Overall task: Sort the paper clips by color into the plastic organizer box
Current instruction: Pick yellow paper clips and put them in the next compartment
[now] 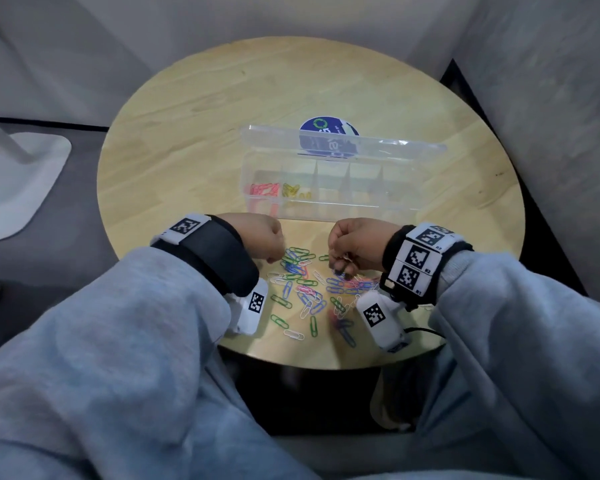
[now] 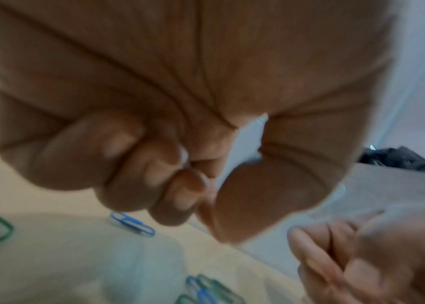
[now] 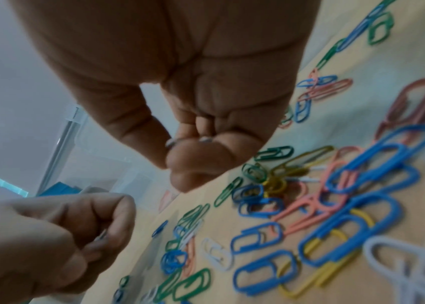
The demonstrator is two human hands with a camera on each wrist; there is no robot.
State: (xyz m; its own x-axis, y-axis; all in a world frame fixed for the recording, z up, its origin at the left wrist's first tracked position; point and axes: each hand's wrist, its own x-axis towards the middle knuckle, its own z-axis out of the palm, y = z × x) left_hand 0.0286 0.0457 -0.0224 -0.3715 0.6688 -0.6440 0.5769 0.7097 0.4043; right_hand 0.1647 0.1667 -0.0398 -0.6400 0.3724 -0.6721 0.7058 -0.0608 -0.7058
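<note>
A clear plastic organizer box [image 1: 326, 206] stands open mid-table, with pink clips [image 1: 264, 190] in its leftmost compartment and yellow clips [image 1: 293, 190] in the one beside it. Loose paper clips [image 1: 309, 289] in blue, green, white, pink and yellow lie scattered in front of it. My left hand [image 1: 269, 245] hovers at the pile's left edge, curled into a fist; a pale sliver of white clip [image 3: 103, 236] shows between its fingers. My right hand [image 1: 343, 261] reaches down at the pile's right side, thumb and fingers pinching a white clip [image 3: 171, 142].
The round wooden table [image 1: 187, 133] has a blue round sticker [image 1: 328, 128] behind the box lid. A black cable [image 1: 423, 330] lies by the right wrist. A white stand base [image 1: 21, 181] sits on the floor to the left. Grey walls close in behind.
</note>
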